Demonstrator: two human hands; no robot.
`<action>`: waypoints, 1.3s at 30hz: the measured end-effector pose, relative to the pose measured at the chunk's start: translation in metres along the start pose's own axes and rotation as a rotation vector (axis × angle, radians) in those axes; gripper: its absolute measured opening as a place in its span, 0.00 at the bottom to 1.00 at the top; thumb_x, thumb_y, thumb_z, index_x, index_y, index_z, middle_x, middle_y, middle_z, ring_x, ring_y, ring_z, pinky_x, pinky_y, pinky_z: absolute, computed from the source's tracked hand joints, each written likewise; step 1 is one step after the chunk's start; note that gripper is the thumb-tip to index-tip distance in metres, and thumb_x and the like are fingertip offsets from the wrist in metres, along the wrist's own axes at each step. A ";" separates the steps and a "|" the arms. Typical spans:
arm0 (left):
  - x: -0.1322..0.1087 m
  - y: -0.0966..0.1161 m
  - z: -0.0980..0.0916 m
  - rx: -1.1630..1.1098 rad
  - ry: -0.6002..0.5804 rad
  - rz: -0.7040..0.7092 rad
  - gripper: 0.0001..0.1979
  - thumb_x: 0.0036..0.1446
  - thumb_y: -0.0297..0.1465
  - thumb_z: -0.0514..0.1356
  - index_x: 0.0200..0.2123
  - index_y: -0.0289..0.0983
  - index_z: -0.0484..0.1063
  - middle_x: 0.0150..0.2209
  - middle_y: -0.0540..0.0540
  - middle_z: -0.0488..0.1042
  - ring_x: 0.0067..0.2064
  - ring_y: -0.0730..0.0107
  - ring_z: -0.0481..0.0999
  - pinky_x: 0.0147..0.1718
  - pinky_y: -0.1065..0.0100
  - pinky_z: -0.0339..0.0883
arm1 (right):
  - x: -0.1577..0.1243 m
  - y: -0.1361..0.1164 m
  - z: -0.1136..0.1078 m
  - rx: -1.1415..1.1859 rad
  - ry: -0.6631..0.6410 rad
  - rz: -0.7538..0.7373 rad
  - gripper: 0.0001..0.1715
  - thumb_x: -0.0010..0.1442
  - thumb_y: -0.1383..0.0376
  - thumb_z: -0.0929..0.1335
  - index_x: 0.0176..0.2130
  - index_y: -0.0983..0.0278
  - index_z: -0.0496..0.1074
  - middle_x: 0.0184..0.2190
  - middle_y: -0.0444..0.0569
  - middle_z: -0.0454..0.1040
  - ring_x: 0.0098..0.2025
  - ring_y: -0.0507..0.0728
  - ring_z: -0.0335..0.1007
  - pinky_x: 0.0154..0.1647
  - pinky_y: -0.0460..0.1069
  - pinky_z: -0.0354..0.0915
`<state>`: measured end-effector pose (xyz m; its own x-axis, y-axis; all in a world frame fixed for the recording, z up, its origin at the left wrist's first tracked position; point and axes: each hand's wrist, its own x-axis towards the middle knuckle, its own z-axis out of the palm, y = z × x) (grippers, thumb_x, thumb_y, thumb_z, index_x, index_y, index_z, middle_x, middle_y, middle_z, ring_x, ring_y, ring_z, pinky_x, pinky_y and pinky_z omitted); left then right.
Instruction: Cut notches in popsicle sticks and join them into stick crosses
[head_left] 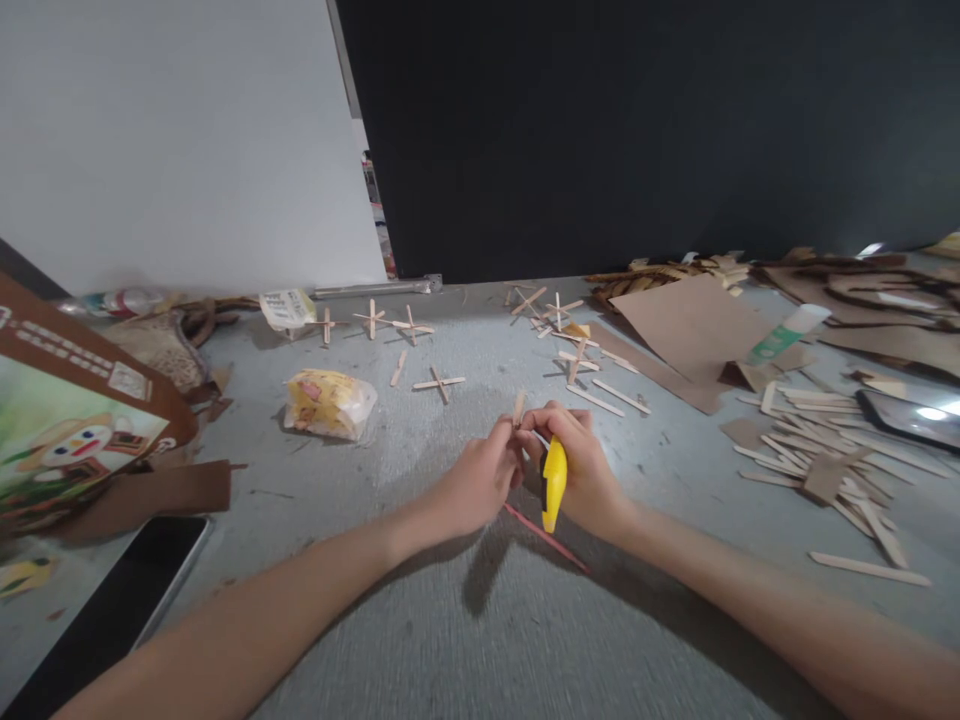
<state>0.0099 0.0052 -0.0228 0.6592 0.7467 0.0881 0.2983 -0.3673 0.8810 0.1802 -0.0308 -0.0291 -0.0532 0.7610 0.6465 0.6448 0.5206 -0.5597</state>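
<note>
My left hand (484, 480) is closed around a wooden craft stick (519, 404), whose far end sticks up past the fingertips. Close against it, my right hand (581, 465) grips a yellow-and-black handled tool (555, 485); its working end is hidden by the fingers. The fingertips of both hands nearly meet at the stick. A thin red strip (551, 542) lies on the table under the hands. Beyond them, several crossed craft sticks (439, 383) are spread over the table.
At the right are a heap of loose craft sticks (817, 440), a green-and-white glue stick (789, 334), cardboard (679, 325) and a phone (911, 415). At the left are a yellow packet (328, 404), another phone (124, 600) and a brown printed bag (82, 400). Dark and white panels stand behind.
</note>
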 end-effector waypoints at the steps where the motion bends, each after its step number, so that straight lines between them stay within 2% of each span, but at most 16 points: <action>1: 0.000 0.001 0.000 -0.006 -0.003 -0.006 0.06 0.73 0.31 0.49 0.45 0.40 0.64 0.31 0.50 0.74 0.30 0.70 0.72 0.29 0.69 0.61 | 0.000 0.001 0.000 0.000 -0.005 0.005 0.09 0.75 0.63 0.63 0.40 0.57 0.69 0.31 0.44 0.73 0.33 0.58 0.68 0.41 0.57 0.60; 9: 0.000 0.006 -0.001 -0.031 -0.018 -0.032 0.05 0.73 0.32 0.50 0.42 0.41 0.63 0.27 0.52 0.70 0.26 0.71 0.70 0.26 0.69 0.58 | 0.000 0.004 0.000 0.004 -0.027 -0.007 0.10 0.76 0.63 0.63 0.38 0.56 0.66 0.31 0.44 0.73 0.34 0.59 0.70 0.41 0.58 0.60; 11: 0.004 0.004 -0.001 -0.069 0.057 -0.056 0.07 0.73 0.35 0.50 0.40 0.41 0.62 0.26 0.53 0.69 0.26 0.71 0.69 0.26 0.69 0.58 | -0.002 0.001 -0.002 0.009 -0.048 -0.034 0.09 0.75 0.65 0.63 0.39 0.57 0.66 0.32 0.44 0.74 0.34 0.58 0.70 0.42 0.57 0.60; 13: 0.009 0.000 -0.003 -0.147 0.205 -0.119 0.10 0.75 0.38 0.47 0.40 0.41 0.60 0.25 0.54 0.67 0.25 0.71 0.67 0.25 0.69 0.58 | -0.004 -0.002 -0.004 0.015 -0.113 -0.095 0.07 0.74 0.67 0.64 0.40 0.57 0.67 0.33 0.44 0.74 0.34 0.58 0.70 0.42 0.57 0.59; 15: 0.013 -0.002 -0.005 -0.252 0.247 -0.162 0.12 0.75 0.41 0.45 0.41 0.42 0.59 0.22 0.56 0.65 0.23 0.72 0.64 0.25 0.70 0.58 | -0.005 -0.001 -0.006 0.014 -0.162 -0.153 0.06 0.73 0.68 0.65 0.42 0.57 0.69 0.33 0.44 0.75 0.35 0.57 0.70 0.43 0.56 0.59; 20: 0.011 -0.001 -0.005 -0.298 0.102 -0.100 0.18 0.73 0.50 0.50 0.42 0.41 0.62 0.24 0.56 0.67 0.24 0.73 0.65 0.24 0.71 0.57 | 0.000 0.016 -0.009 -0.025 -0.025 -0.113 0.04 0.73 0.65 0.67 0.41 0.57 0.71 0.32 0.43 0.75 0.33 0.57 0.71 0.44 0.56 0.58; 25: 0.010 -0.001 -0.006 -0.363 0.047 -0.120 0.19 0.70 0.52 0.54 0.42 0.42 0.61 0.23 0.57 0.66 0.22 0.75 0.63 0.24 0.72 0.56 | 0.003 0.026 -0.010 -0.059 0.053 -0.078 0.05 0.74 0.64 0.68 0.42 0.57 0.75 0.30 0.42 0.74 0.31 0.56 0.70 0.44 0.56 0.57; 29: 0.011 -0.002 -0.006 -0.381 0.030 -0.129 0.18 0.70 0.50 0.56 0.45 0.42 0.60 0.23 0.58 0.67 0.21 0.75 0.63 0.23 0.72 0.57 | 0.001 0.025 -0.010 -0.088 0.061 -0.058 0.08 0.75 0.65 0.66 0.45 0.56 0.76 0.29 0.42 0.73 0.31 0.56 0.70 0.44 0.56 0.55; 33: 0.008 0.000 -0.008 -0.317 -0.020 -0.107 0.15 0.71 0.47 0.54 0.39 0.41 0.62 0.22 0.56 0.66 0.22 0.75 0.63 0.24 0.71 0.57 | 0.000 0.025 -0.009 -0.095 0.062 -0.076 0.06 0.73 0.62 0.68 0.50 0.55 0.74 0.30 0.41 0.72 0.32 0.57 0.70 0.45 0.57 0.56; 37: 0.005 0.003 -0.010 -0.198 -0.052 -0.078 0.14 0.71 0.41 0.54 0.35 0.39 0.68 0.23 0.54 0.65 0.24 0.74 0.63 0.26 0.71 0.57 | -0.001 0.025 -0.009 -0.100 0.072 -0.038 0.19 0.71 0.59 0.70 0.59 0.55 0.68 0.31 0.41 0.72 0.32 0.57 0.69 0.46 0.57 0.57; 39: 0.006 0.004 -0.011 -0.172 -0.047 -0.070 0.13 0.70 0.38 0.54 0.35 0.38 0.70 0.23 0.54 0.66 0.25 0.74 0.63 0.27 0.71 0.58 | 0.000 0.025 -0.009 -0.102 0.059 -0.017 0.17 0.71 0.58 0.70 0.58 0.55 0.70 0.32 0.42 0.74 0.33 0.57 0.70 0.45 0.56 0.57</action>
<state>0.0074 0.0140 -0.0137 0.6736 0.7391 0.0051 0.2255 -0.2121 0.9509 0.2032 -0.0217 -0.0384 -0.0220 0.7267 0.6866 0.7187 0.4889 -0.4944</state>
